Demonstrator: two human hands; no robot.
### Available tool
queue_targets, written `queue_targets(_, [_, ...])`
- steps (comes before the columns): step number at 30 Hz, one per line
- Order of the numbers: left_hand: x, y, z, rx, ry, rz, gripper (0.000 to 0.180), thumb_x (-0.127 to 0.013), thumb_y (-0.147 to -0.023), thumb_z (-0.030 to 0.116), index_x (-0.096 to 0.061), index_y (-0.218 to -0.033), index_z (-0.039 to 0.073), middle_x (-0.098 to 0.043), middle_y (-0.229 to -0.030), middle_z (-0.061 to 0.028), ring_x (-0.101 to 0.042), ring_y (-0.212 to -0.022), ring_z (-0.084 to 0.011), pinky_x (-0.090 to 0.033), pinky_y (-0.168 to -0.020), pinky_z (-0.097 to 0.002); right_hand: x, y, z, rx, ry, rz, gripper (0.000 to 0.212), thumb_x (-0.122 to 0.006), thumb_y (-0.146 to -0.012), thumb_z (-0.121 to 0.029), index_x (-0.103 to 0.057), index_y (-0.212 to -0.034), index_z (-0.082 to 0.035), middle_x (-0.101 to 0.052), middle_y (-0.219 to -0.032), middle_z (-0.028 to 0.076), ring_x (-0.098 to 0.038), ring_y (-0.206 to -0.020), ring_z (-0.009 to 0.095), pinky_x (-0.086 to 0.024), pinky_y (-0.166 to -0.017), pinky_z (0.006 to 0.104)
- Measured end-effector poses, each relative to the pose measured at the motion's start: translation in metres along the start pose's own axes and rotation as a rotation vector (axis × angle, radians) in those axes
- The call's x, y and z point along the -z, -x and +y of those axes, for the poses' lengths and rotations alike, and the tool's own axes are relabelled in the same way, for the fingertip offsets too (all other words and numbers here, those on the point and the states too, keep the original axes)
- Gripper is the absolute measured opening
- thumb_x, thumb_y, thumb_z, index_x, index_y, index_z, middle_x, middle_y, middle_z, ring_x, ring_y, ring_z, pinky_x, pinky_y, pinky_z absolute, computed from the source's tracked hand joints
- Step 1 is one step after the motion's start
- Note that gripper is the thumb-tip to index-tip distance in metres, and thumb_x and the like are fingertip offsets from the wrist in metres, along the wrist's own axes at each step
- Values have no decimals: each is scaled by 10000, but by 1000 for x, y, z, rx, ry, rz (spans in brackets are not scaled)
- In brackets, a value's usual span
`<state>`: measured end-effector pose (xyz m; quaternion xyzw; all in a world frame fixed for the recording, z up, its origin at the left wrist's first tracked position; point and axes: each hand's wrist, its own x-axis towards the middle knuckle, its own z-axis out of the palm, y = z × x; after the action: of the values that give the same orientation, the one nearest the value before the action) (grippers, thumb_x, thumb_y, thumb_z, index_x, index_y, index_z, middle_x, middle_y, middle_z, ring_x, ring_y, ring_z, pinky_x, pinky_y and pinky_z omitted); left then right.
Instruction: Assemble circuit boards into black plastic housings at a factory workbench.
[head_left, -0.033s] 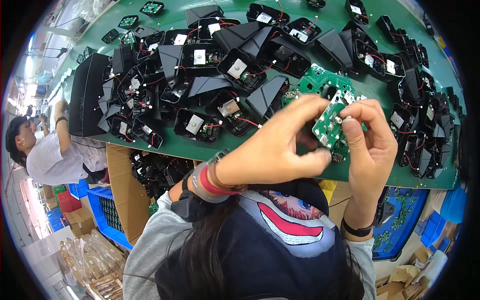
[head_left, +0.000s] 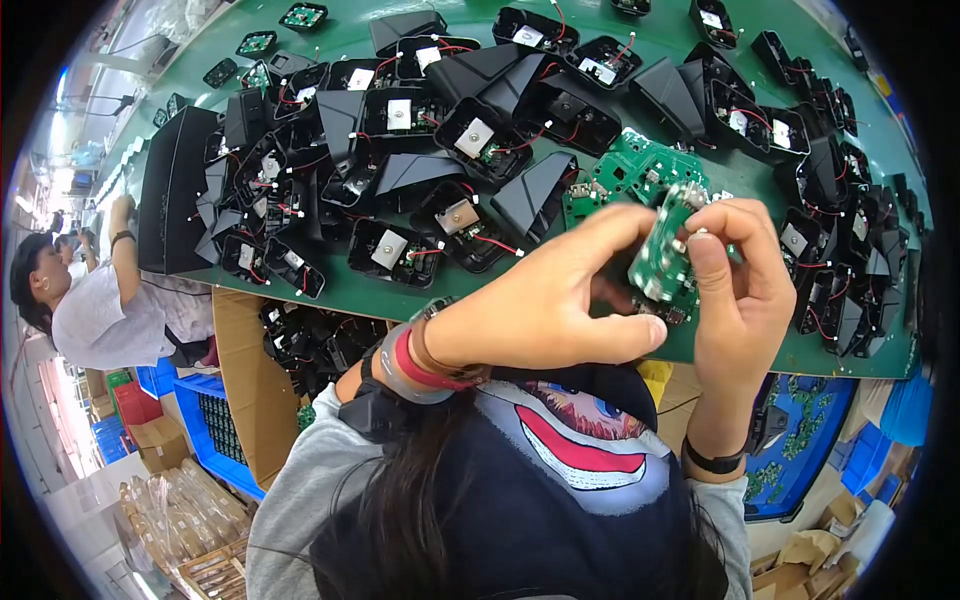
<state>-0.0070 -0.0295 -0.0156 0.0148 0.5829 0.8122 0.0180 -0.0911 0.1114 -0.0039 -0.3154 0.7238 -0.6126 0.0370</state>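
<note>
A green circuit board [head_left: 660, 245] with small components stands tilted and slightly blurred above the table's near edge. My right hand [head_left: 745, 270] pinches it between thumb and fingers at its right side. Around its left side curves my left hand [head_left: 550, 300], thumb and index finger spread apart; its other fingers are partly hidden. Part of a second green board [head_left: 677, 311] shows below the first; I cannot tell whether it is held. More green circuit boards [head_left: 625, 165] lie just beyond my hands.
Many black plastic housings [head_left: 390, 250] with metal plates and red wires cover the green table [head_left: 345, 25]. Below its edge stand a cardboard box [head_left: 250, 370] of black parts and a blue tray [head_left: 800, 500] of boards. Another person [head_left: 110, 310] is at the far left.
The pinched board has turned slightly between my hands and is now blurred. My left thumb has shifted slightly; my right hand has hardly moved.
</note>
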Motion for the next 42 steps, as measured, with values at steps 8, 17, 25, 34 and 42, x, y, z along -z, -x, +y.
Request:
queue_targets(8, [-4,-7,-3,82,-131,193,194,-497,-935,157,-608,-926,-2,-509,-738,54,-434,-693,-22,-369,-598,-192,-14,5,-3,192,229,147,56,-589,-834,18,-599,-888,16,-625,-913,112,-595,-767,166,-471,-651,235])
queue_targets(17, [-14,-16,-13,-38,-80,303,277,-487,-904,177,-481,-718,-27,-392,-597,12,-351,-588,-49,-348,-492,-249,2,8,8,-16,-271,6,66,-604,-831,33,-596,-896,34,-605,-868,93,-566,-751,135,-442,-637,208])
queue_targets(25, [-12,-13,-14,-75,-237,89,214,-528,-877,112,-594,-1051,6,-525,-836,7,-479,-691,-43,-405,-608,-203,5,16,-1,254,445,127,157,-694,-731,11,-672,-883,-21,-557,-799,77,-549,-707,165,-430,-575,238])
queue_targets(34, [-14,-15,-7,-196,-555,166,193,-536,-828,87,-629,-974,3,-611,-948,-110,-585,-793,-144,-466,-676,-272,27,8,-4,303,521,-31,162,-714,-682,26,-651,-829,0,-607,-813,106,-594,-725,219,-477,-615,286])
queue_targets(42, [-18,-13,-1,-271,-860,269,215,-594,-757,112,-631,-938,1,-601,-1015,-182,-613,-788,-299,-500,-696,-327,36,-1,-10,397,587,-174,197,-687,-654,32,-629,-841,28,-611,-823,133,-611,-748,255,-500,-632,313])
